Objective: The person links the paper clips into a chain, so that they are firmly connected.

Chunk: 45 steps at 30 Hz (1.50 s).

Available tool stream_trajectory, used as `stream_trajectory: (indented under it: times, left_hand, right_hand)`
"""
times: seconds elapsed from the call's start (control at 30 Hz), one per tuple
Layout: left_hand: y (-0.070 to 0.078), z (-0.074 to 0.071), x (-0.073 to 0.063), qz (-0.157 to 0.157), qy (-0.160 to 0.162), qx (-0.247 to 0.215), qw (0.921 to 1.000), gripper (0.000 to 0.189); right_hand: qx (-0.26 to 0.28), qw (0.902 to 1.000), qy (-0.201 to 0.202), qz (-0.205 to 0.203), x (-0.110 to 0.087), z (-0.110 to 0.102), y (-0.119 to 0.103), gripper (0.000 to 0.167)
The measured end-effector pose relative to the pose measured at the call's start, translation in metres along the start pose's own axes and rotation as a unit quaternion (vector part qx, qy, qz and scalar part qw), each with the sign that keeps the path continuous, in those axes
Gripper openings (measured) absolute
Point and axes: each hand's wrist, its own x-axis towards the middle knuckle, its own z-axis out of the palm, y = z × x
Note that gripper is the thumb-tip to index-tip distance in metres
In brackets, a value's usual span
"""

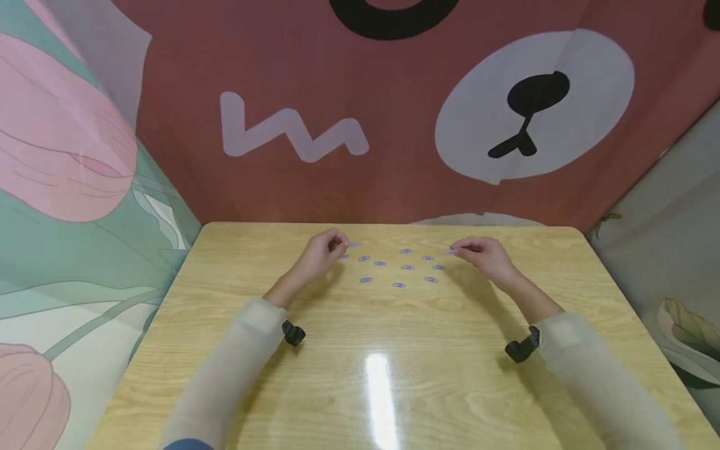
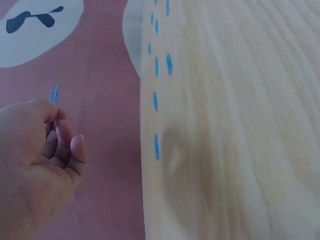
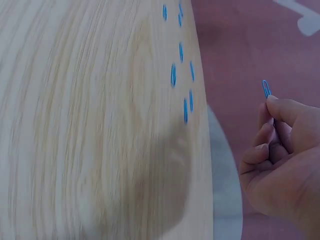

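Observation:
My left hand (image 1: 322,255) pinches a blue paper clip (image 2: 54,94) between thumb and forefinger, its looped end sticking out past the fingertips. A second blue paper clip (image 3: 266,88) is pinched the same way by my right hand (image 1: 488,257), with the other fingers curled beneath. Both hands are raised over the far part of the table, facing each other. Between them several more blue paper clips (image 1: 407,267) lie scattered on the wood. The closest one to my left hand (image 2: 42,155) is a paper clip (image 1: 345,256) just below its fingertips.
The light wooden table (image 1: 315,387) meets a red cloth backdrop (image 1: 394,187) at its far edge. Patterned cloth (image 1: 67,250) hangs on the left side. A small black camera (image 1: 522,350) is strapped at the right wrist, another black camera (image 1: 294,333) at the left.

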Motion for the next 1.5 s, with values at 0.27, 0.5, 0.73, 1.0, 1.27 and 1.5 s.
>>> stream_trajectory:
  times: [0.27, 0.5, 0.73, 1.0, 1.27, 1.5]
  left_hand:
    - [0.016, 0.010, 0.011, 0.031, -0.008, 0.012, 0.9994, 0.010]
    - [0.027, 0.021, 0.016, 0.041, -0.014, 0.017, 0.9989, 0.009]
    - [0.037, 0.032, 0.021, 0.043, -0.016, 0.027, 0.9986, 0.010]
    - [0.045, 0.044, 0.024, 0.036, -0.009, 0.048, 0.9982, 0.010]
    - [0.051, 0.051, 0.026, 0.061, 0.000, 0.044, 0.9972, 0.007]
    - [0.055, 0.052, 0.026, 0.079, 0.016, 0.049, 0.9955, 0.005]
  right_hand:
    - [0.032, 0.9990, -0.005, -0.030, 0.006, 0.018, -0.022, 0.027]
    - [0.041, 0.9984, -0.003, -0.038, 0.009, 0.031, -0.033, 0.025]
    - [0.062, 0.9978, 0.007, -0.023, 0.013, 0.039, -0.045, 0.028]
    - [0.066, 0.9973, 0.020, -0.026, 0.013, 0.053, -0.062, 0.026]
    - [0.068, 0.9956, 0.038, -0.052, 0.016, 0.071, -0.077, 0.022]
    - [0.058, 0.9945, 0.045, -0.074, 0.017, 0.079, -0.083, 0.019]
